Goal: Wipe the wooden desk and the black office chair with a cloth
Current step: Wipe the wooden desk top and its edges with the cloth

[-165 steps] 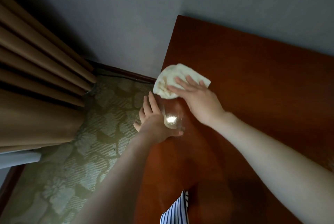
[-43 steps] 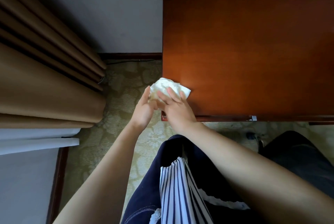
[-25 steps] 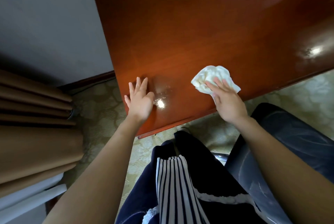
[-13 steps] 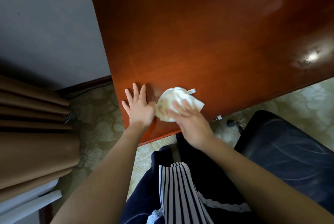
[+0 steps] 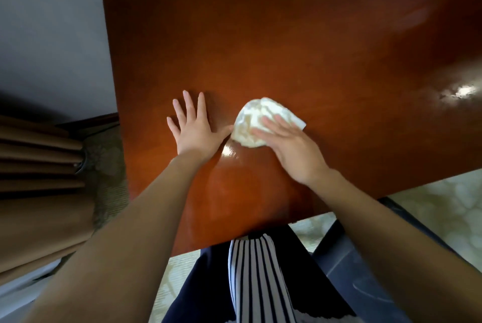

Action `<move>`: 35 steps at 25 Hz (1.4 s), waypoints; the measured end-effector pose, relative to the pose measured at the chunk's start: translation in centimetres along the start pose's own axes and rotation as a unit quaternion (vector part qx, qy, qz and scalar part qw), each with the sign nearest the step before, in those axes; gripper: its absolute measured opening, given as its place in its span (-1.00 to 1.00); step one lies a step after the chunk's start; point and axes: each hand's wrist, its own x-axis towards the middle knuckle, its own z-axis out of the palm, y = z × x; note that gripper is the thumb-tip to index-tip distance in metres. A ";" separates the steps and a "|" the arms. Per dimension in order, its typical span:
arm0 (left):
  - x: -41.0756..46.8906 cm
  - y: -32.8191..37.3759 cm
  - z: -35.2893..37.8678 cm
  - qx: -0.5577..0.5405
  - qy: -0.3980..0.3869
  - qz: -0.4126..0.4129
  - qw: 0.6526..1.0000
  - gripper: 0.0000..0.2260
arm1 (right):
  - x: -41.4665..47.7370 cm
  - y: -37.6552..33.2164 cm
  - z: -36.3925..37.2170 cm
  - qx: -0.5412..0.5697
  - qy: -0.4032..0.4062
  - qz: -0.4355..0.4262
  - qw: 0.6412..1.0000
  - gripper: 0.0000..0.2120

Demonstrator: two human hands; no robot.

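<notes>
The reddish-brown wooden desk (image 5: 300, 43) fills most of the view, glossy with a light reflection at the right. A crumpled white cloth (image 5: 254, 120) lies on it near the middle. My right hand (image 5: 292, 147) presses down on the cloth with straight fingers. My left hand (image 5: 194, 129) lies flat on the desk just left of the cloth, fingers spread, thumb tip nearly touching the cloth. A part of the black office chair (image 5: 362, 278) shows at the lower right, beside my legs.
A grey wall (image 5: 52, 35) runs behind and left of the desk. Brown curtains (image 5: 39, 187) hang at the left over a patterned carpet (image 5: 107, 166). My dark clothes with a striped panel (image 5: 257, 283) are at the bottom.
My right hand has pushed the cloth further onto the desk, away from the front edge. The left hand stays flat on the desk. The view has moved closer over the desk.
</notes>
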 end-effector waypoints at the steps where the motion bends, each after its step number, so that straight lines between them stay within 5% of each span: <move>1: 0.8 0.8 0.0 0.023 -0.011 -0.002 1.000 -0.11 | 1.3 1.6 -1.2 0.014 -0.013 0.035 0.999 -0.56; 9: 3.3 3.5 -0.4 0.118 -0.070 -0.045 0.990 -0.01 | 7.5 5.8 -4.8 -0.021 -0.009 0.202 0.979 -0.57; 12: 3.2 3.8 -0.7 0.142 -0.073 -0.050 0.986 -0.01 | 5.8 4.6 -3.6 -0.030 0.006 0.162 0.986 -0.58; 16: 3.1 4.0 -0.9 0.149 -0.085 -0.056 0.984 -0.02 | 0.1 1.6 -0.5 -0.116 0.003 0.003 0.993 -0.52; 19: 3.2 4.3 -1.1 0.162 -0.100 -0.065 0.979 -0.02 | -6.2 -1.1 1.7 -0.033 -0.011 -0.102 0.994 -0.57; 22: 3.3 4.5 -1.1 0.178 -0.101 -0.066 0.977 -0.02 | -9.8 -2.4 1.4 -0.018 -0.022 -0.141 0.990 -0.35; 25: 3.1 4.4 -1.1 0.183 -0.093 -0.066 0.976 -0.02 | -9.7 -1.0 0.6 -0.012 -0.067 -0.179 0.982 -0.38; 30: 3.1 4.6 -1.2 0.195 -0.091 -0.066 0.974 -0.02 | -7.2 2.1 -0.6 -0.039 -0.008 -0.173 0.984 -0.45; 35: 3.2 5.1 -1.6 0.191 -0.093 -0.063 0.975 -0.01 | -2.9 6.6 -2.9 -0.036 0.022 -0.047 0.998 -0.59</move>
